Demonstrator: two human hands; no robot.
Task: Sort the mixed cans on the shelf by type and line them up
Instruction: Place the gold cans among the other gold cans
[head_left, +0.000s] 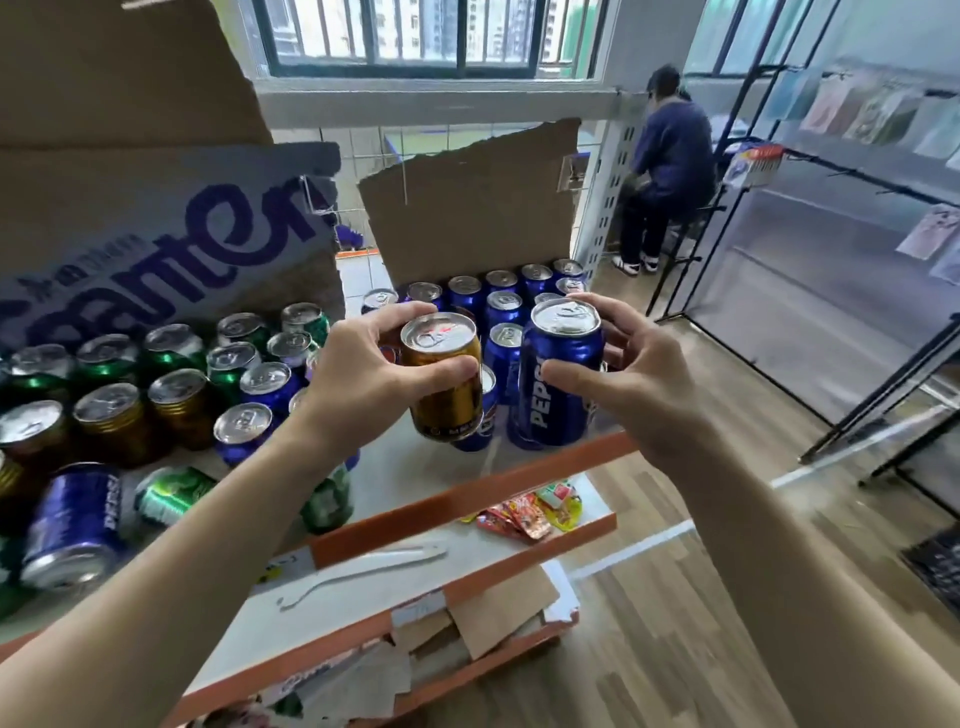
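Observation:
My left hand (363, 374) grips a gold can (447, 384) and holds it tilted above the shelf (566, 462). My right hand (634, 374) curls round a blue Pepsi can (558, 379) that stands upright near the shelf's front edge. Behind them stand rows of blue cans (504, 301) at the right end. To the left is a mixed crowd of green cans (171, 348), gold cans (111, 421) and blue cans (267, 384). A blue can (72, 519) and a green can (174, 493) lie on their sides at the front left.
Cardboard flaps (467, 208) rise behind the cans. Lower shelves hold snack packets (524, 514), a white bracket (363, 566) and cardboard scraps (493, 608). A person (670, 156) sits at the back right. Black racks (857, 260) stand on the wooden floor to the right.

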